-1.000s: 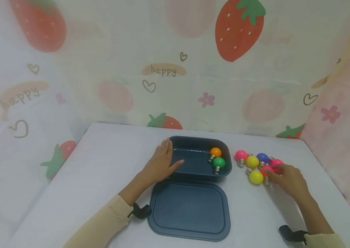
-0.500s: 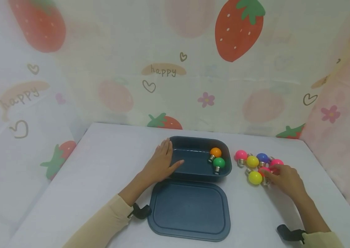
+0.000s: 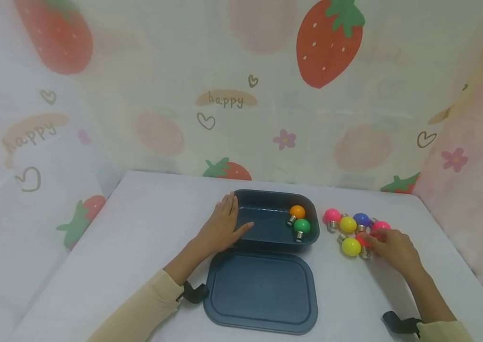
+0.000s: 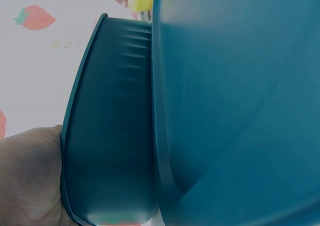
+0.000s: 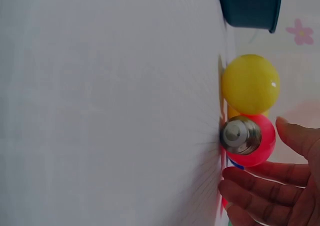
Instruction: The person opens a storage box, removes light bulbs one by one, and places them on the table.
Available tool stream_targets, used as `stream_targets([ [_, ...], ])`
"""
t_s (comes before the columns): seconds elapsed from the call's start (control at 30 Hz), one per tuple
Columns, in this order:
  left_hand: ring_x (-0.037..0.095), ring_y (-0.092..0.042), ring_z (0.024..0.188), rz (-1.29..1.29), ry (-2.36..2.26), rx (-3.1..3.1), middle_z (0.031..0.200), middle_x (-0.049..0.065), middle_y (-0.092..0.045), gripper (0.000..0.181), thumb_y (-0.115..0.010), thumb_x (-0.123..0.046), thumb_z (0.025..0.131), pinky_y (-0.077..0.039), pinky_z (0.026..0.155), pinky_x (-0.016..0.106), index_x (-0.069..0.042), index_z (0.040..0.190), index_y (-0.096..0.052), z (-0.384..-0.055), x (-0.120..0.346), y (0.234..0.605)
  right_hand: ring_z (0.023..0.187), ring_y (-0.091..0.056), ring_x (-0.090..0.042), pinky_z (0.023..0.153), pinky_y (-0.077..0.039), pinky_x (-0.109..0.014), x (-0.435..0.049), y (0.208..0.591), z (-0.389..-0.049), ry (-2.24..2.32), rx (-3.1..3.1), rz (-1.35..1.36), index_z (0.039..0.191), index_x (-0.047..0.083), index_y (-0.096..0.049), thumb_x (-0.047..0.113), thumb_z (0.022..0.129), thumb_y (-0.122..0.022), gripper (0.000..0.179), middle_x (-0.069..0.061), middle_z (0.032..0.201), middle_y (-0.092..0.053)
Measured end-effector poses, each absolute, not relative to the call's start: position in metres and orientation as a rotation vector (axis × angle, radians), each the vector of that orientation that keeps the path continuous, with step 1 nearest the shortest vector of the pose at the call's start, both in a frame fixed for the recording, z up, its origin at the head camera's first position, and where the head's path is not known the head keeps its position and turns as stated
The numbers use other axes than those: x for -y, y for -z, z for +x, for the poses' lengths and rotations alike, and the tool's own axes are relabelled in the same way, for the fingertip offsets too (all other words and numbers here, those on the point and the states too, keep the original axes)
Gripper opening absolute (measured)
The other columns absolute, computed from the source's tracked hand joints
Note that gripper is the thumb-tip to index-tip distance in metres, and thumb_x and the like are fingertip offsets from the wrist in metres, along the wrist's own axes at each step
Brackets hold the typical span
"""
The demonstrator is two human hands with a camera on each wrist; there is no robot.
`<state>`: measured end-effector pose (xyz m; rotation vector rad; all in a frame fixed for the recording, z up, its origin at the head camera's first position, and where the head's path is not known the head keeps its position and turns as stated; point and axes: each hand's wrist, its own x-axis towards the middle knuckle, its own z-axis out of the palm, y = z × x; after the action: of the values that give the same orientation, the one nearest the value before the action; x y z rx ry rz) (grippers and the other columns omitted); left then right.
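Observation:
My left hand (image 3: 220, 225) rests on the left end of a dark blue box (image 3: 262, 225), fingers straight along its wall and thumb over the front rim. Inside, at the right end, lie an orange light bulb (image 3: 297, 212) and a green light bulb (image 3: 302, 226). My right hand (image 3: 397, 249) pinches a pinkish-red light bulb (image 5: 265, 146) between thumb and fingers, low at the table. That bulb's metal base points toward the wrist camera. A yellow light bulb (image 3: 351, 247) touches its left side. Part of the pinkish-red bulb is hidden by the thumb in the head view.
Beyond the right hand lie a pink bulb (image 3: 332, 216), another yellow bulb (image 3: 347, 224), a blue bulb (image 3: 361, 219) and a second pink bulb (image 3: 381, 227). The box's flat lid (image 3: 262, 292) lies in front of it. A printed cloth (image 3: 284, 114) stands behind the white table.
My right hand has shifted slightly left with the pinkish-red bulb, and the front yellow bulb has slid a little left with it. My left hand and the box stay put.

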<state>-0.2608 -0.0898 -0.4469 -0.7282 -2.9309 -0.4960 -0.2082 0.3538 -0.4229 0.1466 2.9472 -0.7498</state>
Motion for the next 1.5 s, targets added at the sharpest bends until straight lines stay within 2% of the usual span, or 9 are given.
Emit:
stream_targets([
  [0.27,0.038,-0.012,0.154,-0.720,0.509,2.930,0.165,0.028,-0.013,0.091,-0.046,-0.056,0.104,-0.016,0.123,0.049,0.012,0.156,-0.016,-0.259,0.090,0.447,0.076,-0.063,-0.022,0.060,-0.054,-0.032,-0.356,0.417,-0.204,0.716,-2.970,0.134,0.126,-0.012,-0.059,0.051,0.101,-0.056,0.068,-0.017,0.094,-0.070],
  [0.53,0.039,-0.012,0.154,-0.719,0.504,2.927,0.165,0.028,-0.013,0.091,-0.046,-0.056,0.104,-0.014,0.123,0.049,0.012,0.156,-0.017,-0.259,0.090,0.447,0.079,-0.062,-0.027,0.058,-0.054,-0.034,-0.349,0.398,-0.201,0.648,-3.075,0.116,0.126,-0.007,-0.062,0.051,0.099,-0.058,0.064,-0.025,0.103,-0.067],
  [0.83,0.038,-0.012,0.155,-0.721,0.504,2.932,0.166,0.027,-0.011,0.092,-0.045,-0.058,0.103,-0.015,0.123,0.049,0.012,0.156,-0.017,-0.261,0.090,0.450,0.101,-0.062,-0.045,0.072,-0.057,-0.054,-0.332,0.382,-0.198,0.637,-3.125,0.047,0.128,-0.005,-0.062,0.047,0.099,-0.061,0.060,-0.029,0.113,-0.067],
  [1.07,0.037,-0.012,0.155,-0.724,0.471,2.932,0.166,0.027,-0.012,0.093,-0.043,-0.060,0.103,-0.015,0.123,0.048,0.011,0.156,-0.018,-0.263,0.090,0.451,0.099,-0.065,-0.044,0.065,-0.059,-0.045,-0.311,0.373,-0.201,0.666,-3.153,-0.048,0.128,-0.003,-0.063,0.040,0.098,-0.065,0.053,-0.026,0.111,-0.069],
  [1.3,0.038,-0.012,0.155,-0.724,0.471,2.927,0.166,0.027,-0.013,0.093,-0.044,-0.061,0.103,-0.015,0.123,0.048,0.011,0.156,-0.019,-0.263,0.091,0.451,0.093,-0.068,-0.038,0.068,-0.058,-0.044,-0.284,0.364,-0.208,0.682,-3.190,-0.234,0.124,-0.001,-0.067,0.036,0.099,-0.066,0.045,-0.020,0.104,-0.073],
  [1.5,0.037,-0.012,0.155,-0.724,0.473,2.931,0.166,0.026,-0.011,0.093,-0.042,-0.061,0.103,-0.015,0.123,0.048,0.011,0.157,-0.017,-0.263,0.090,0.451,0.089,-0.067,-0.032,0.067,-0.056,-0.041,-0.263,0.359,-0.214,0.687,-3.155,-0.277,0.124,0.002,-0.068,0.030,0.097,-0.070,0.039,-0.016,0.101,-0.073],
])
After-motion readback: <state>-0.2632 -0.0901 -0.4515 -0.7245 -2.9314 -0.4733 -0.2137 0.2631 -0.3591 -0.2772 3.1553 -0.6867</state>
